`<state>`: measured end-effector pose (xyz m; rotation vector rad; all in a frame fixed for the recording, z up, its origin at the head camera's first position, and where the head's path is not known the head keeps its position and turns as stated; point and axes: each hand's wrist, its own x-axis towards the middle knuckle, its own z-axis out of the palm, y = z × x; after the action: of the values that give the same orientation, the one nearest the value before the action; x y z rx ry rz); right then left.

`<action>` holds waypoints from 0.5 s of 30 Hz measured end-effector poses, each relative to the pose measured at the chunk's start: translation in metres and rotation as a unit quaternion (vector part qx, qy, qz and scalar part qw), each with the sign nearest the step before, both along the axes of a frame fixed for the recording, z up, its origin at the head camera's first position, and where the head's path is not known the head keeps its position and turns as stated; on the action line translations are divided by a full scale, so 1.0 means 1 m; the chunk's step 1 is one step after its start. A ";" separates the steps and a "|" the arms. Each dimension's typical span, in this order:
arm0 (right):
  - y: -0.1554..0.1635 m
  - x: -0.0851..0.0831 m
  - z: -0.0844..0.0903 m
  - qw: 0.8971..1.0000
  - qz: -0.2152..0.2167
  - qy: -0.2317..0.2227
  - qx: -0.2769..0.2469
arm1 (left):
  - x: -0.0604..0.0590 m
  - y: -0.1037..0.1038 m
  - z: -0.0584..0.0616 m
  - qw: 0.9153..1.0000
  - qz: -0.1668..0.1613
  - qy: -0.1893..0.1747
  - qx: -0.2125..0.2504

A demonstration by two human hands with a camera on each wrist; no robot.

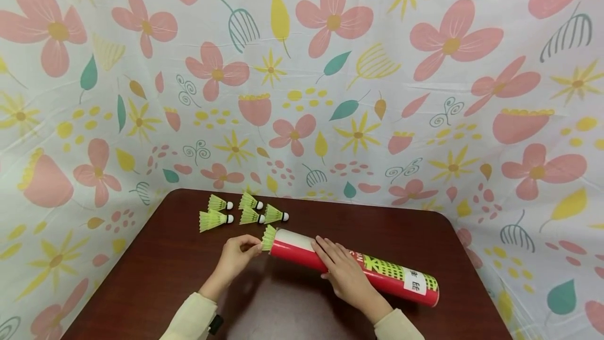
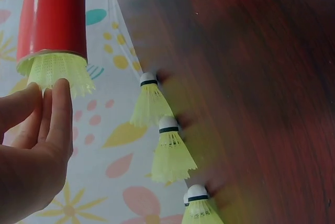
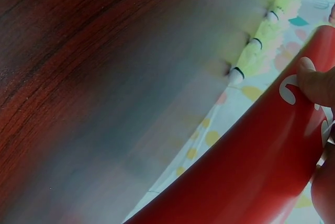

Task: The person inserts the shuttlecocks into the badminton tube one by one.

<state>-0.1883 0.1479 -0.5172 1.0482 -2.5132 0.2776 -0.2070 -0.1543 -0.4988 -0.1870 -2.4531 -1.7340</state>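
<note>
A red cardboard shuttlecock tube [image 1: 294, 256] lies slantwise over the table, its left end facing my left hand [image 1: 238, 253]. The left thumb and fingertips pinch the skirt edge of a yellow shuttlecock [image 1: 268, 238]. In the left wrist view that shuttlecock [image 2: 58, 69] sits partly inside the tube's mouth, skirt outward, its cork hidden. My right hand [image 1: 343, 273] grips the tube around its middle. The right wrist view shows the right thumb [image 3: 316, 85] pressed along the red wall. Toward the far end, the tube carries a yellow-green pattern and a white label [image 1: 414, 280].
Several yellow shuttlecocks with white corks [image 1: 251, 216] lie in two loose rows at the back left of the dark wooden table [image 1: 179, 261], corks pointing right. Behind and beside the table hangs a flower-printed cloth [image 1: 292, 98].
</note>
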 end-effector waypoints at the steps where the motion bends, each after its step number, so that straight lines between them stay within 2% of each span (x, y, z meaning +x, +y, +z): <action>1: 0.000 0.000 0.000 1.000 -0.001 0.000 0.000 | 0.000 0.000 0.000 1.000 0.000 0.005 -0.005; 9: 0.000 0.002 -0.001 1.000 -0.007 0.004 0.002 | 0.001 0.001 -0.002 0.993 0.026 0.071 -0.086; 15: 0.000 0.003 -0.002 1.000 -0.009 0.003 0.003 | 0.002 0.003 -0.003 0.995 0.018 0.062 -0.069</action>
<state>-0.1857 0.1475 -0.5194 1.0254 -2.5180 0.2608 -0.2050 -0.1510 -0.5018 -0.2561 -2.4709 -1.4909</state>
